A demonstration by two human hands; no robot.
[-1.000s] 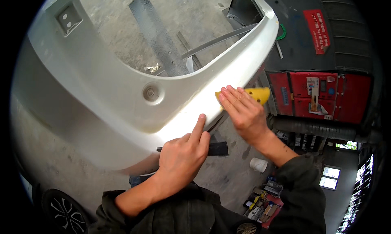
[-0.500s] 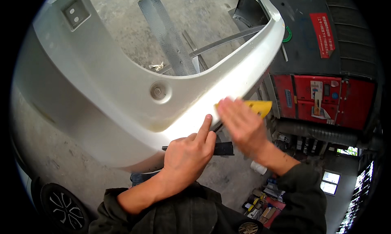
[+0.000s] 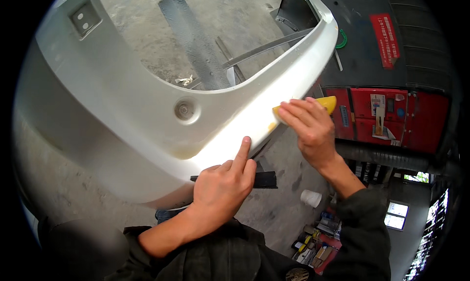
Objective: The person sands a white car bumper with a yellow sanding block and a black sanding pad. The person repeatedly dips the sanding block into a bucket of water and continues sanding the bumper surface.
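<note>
Two hands [image 3: 223, 185] [image 3: 308, 127], one bumper [image 3: 122, 114], one spreader [image 3: 327, 104]

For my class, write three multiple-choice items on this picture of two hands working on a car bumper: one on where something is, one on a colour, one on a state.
1. Where does the left hand touch the white bumper?
A. at the square cut-out at upper left
B. on the lower edge, with the index fingertip
C. inside the round sensor hole

2. What colour is the spreader under the right hand?
A. yellow
B. blue
C. black

3. How does the right hand lie?
A. clenched in a fist, clear of the bumper
B. hanging open in the air
C. fingers flat, pressing the spreader against the bumper edge

Answers:
1 B: the outstretched index finger rests on the lower edge.
2 A: a yellow end shows beyond the fingers.
3 C: the fingers lie stretched over the spreader at the edge.
</note>
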